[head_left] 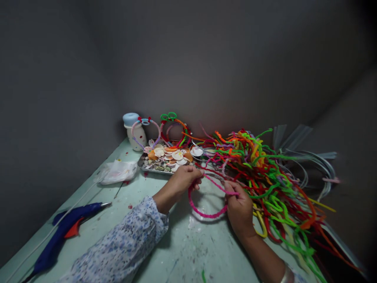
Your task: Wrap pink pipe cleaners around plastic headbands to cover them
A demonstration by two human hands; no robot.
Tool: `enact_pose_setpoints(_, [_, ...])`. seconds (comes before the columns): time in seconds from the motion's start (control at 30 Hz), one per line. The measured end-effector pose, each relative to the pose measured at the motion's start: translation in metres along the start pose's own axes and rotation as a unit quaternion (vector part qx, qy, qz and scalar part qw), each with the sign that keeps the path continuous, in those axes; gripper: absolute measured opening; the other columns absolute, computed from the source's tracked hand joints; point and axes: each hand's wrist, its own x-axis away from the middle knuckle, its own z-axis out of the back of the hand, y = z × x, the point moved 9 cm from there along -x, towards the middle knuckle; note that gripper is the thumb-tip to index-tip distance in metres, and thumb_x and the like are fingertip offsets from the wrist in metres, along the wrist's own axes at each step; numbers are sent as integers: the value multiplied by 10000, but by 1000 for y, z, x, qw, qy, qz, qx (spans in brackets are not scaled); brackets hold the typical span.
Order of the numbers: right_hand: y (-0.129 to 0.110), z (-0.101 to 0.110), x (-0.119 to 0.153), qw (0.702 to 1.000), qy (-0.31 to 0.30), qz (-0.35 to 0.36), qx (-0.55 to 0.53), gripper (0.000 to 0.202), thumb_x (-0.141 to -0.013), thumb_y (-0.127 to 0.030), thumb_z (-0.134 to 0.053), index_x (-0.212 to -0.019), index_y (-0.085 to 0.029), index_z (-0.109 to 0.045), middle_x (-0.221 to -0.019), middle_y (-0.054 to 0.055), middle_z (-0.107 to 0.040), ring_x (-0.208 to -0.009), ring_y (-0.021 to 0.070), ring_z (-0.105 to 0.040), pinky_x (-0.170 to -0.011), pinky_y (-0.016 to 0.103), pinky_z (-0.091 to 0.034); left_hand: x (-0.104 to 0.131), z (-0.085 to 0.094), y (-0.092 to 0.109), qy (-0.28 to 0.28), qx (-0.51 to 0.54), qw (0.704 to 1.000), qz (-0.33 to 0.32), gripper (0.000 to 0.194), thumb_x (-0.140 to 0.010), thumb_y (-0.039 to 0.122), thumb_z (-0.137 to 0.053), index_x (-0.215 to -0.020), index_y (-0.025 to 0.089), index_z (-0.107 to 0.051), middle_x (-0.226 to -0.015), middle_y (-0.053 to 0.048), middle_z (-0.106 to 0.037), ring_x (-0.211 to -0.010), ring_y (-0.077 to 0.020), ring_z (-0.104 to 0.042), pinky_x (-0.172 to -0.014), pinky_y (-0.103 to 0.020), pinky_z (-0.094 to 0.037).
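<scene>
Above the middle of the table, a ring wrapped with pink pipe cleaner (209,215) hangs between my two hands. My left hand (186,177) pinches the ring's upper left part, thumb and fingers pressed together. On the other side, my right hand (240,208) is closed around the ring's right side, and a pink end sticks out past its fingers. A bare, greyish stretch of the ring shows at the top between the hands. Just behind my left hand lies a metal tray (156,170) with shells in it.
A blue hot glue gun (63,232) with a white cord lies at the left beside a plastic bag (118,172). Behind stand a blue-lidded jar (136,135) and several finished rings (146,122). Colourful pipe cleaners (265,169) and clear hoops (326,173) heap at right.
</scene>
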Motion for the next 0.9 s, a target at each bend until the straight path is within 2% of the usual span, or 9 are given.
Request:
enact_pose_setpoints(0.17, [-3,1,-1,1000,6,6,8,341,-854,-469,-530,-886,-161,-673,-744,34,-636,-675,191,-545,-630,298,-414,-1,1,3,20,-38,999,-29,287,-778,355,-616,-610,164,-485,-517,45,-518,-385,-45,-439,-381,-166,-278])
enact_pose_setpoints(0.5, [-1,1,0,1000,3,4,8,338,-857,-460,-534,-900,-156,-675,-778,46,-662,-743,208,-578,-695,313,-438,0,5,11,72,-156,980,-101,248,-804,383,-554,-672,179,-506,-509,59,-488,-408,-76,-496,-397,-172,-328])
enact_pose_setpoints(0.67, [-2,2,-1,1000,8,11,3,326,-852,-454,-542,-885,-159,-678,-800,46,-671,-787,213,-591,-746,321,-441,3,6,15,90,-190,971,-114,242,-798,382,-556,-677,175,-524,-539,55,-504,-427,-77,-515,-414,-169,-348])
enact_pose_setpoints(0.9, [0,0,-1,1000,2,-9,-6,334,-846,-468,-541,-884,-162,-668,-807,47,-661,-737,203,-575,-646,297,-420,3,5,15,73,-171,976,-111,244,-804,389,-554,-694,172,-535,-546,44,-514,-439,-82,-506,-433,-179,-378])
